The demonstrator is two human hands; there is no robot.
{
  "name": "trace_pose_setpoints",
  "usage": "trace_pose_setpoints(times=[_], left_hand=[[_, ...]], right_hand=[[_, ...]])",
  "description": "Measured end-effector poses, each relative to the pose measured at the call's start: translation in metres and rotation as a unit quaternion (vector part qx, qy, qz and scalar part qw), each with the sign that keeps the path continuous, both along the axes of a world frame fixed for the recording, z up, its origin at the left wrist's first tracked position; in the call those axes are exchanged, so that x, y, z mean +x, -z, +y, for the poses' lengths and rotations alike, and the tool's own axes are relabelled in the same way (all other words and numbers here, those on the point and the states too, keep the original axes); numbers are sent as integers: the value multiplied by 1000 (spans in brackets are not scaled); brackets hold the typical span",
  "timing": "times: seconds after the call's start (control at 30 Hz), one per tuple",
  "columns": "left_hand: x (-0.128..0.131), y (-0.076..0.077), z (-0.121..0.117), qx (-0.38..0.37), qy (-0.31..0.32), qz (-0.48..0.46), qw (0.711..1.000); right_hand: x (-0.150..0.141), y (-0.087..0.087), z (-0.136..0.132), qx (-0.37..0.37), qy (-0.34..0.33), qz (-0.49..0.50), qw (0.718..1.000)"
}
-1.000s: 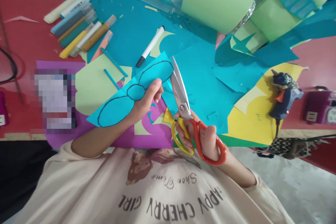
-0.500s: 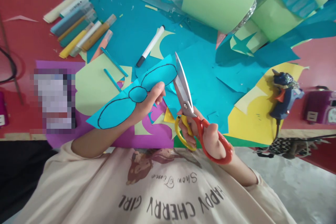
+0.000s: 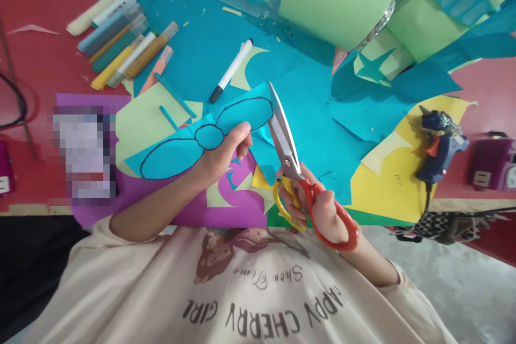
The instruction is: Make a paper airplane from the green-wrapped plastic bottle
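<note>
Blue paper strip (image 3: 171,158) in my left hand (image 3: 228,148): I have the fingers closed on its lower edge near the middle, with the strip slanting above the purple sheet (image 3: 237,217) and the pale green sheet (image 3: 141,129). Its black outline (image 3: 173,140) shows two long loops joined by a small oval.

My right hand (image 3: 322,209) is wrapped through the handles of the red-and-yellow scissors (image 3: 288,153), blades at the strip's right end; I cannot tell from this view whether they bite the paper.

Just beyond the strip lies a white marker (image 3: 233,69) with black ends. On the surface (image 3: 36,59) to my right, a glue gun (image 3: 437,153) rests on yellow paper (image 3: 374,193).
</note>
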State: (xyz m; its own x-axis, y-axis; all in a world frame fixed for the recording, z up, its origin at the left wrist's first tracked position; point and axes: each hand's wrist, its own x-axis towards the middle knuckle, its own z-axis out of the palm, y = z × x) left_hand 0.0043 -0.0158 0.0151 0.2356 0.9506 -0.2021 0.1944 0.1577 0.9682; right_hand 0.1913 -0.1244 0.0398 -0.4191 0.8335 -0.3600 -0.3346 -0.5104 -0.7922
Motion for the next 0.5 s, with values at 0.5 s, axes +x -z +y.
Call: trace_pose_setpoints(times=[0.5], left_hand=[[0,-5,3,-26,10,-78,997]], right_hand=[[2,3,-3,6,1,-32,999]])
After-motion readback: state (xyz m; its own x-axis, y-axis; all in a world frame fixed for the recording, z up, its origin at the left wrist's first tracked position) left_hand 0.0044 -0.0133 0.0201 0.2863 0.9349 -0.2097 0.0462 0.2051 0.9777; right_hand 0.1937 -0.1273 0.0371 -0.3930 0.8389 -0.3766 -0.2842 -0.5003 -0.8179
